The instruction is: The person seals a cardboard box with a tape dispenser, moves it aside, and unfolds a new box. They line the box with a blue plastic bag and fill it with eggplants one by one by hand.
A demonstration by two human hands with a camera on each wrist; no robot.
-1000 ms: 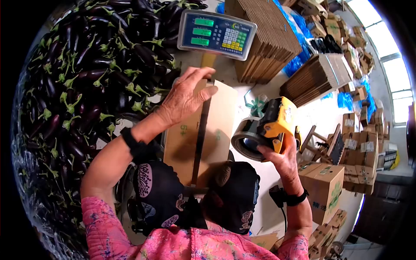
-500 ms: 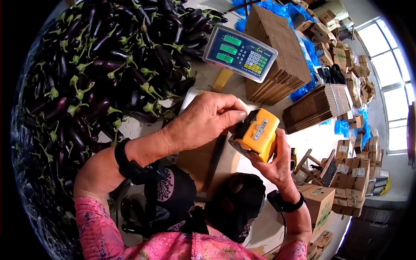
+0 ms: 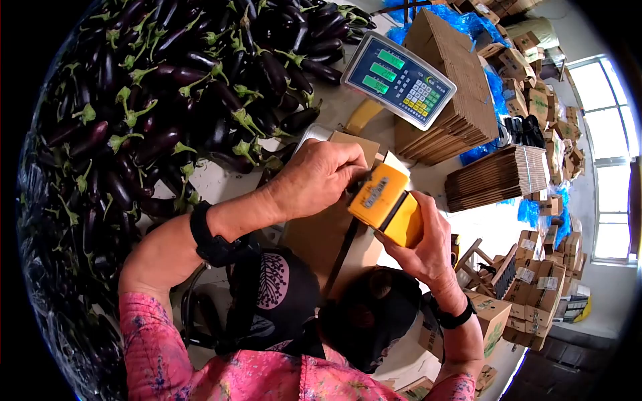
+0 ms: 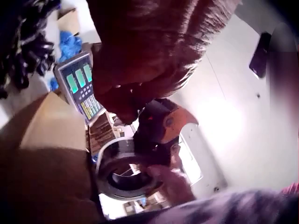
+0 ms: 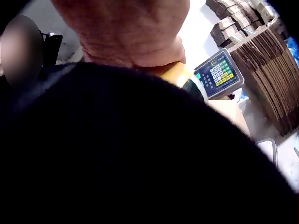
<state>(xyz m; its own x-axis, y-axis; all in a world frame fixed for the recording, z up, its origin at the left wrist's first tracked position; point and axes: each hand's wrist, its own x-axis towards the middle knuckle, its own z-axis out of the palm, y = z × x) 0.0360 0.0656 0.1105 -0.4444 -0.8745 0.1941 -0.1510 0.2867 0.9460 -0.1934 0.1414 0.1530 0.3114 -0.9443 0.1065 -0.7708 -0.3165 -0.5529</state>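
Note:
My right hand (image 3: 431, 240) grips a yellow tape dispenser (image 3: 380, 197) over a cardboard box (image 3: 311, 234). The left hand (image 3: 309, 177) has its thumb and forefinger pinched together at the dispenser's front edge, on the tape end, which the fingers mostly hide. In the left wrist view, the big tape roll (image 4: 108, 156) hangs below the dispenser's orange side (image 4: 175, 123). A dark strip runs along the middle of the box top. In the right wrist view, a dark shape blocks most of the scene, leaving part of the hand (image 5: 133, 35) showing.
A scale display (image 3: 400, 80) stands beyond the box. Eggplants (image 3: 160, 113) lie in a large heap on the left. Stacks of flattened cartons (image 3: 445, 100) stand ahead to the right. More boxes (image 3: 535, 287) and a wooden stool (image 3: 491, 267) are further right.
The left hand has come from above the box to the dispenser's front edge and pinches there. The right hand has brought the dispenser inward and turned it. The head view has shifted.

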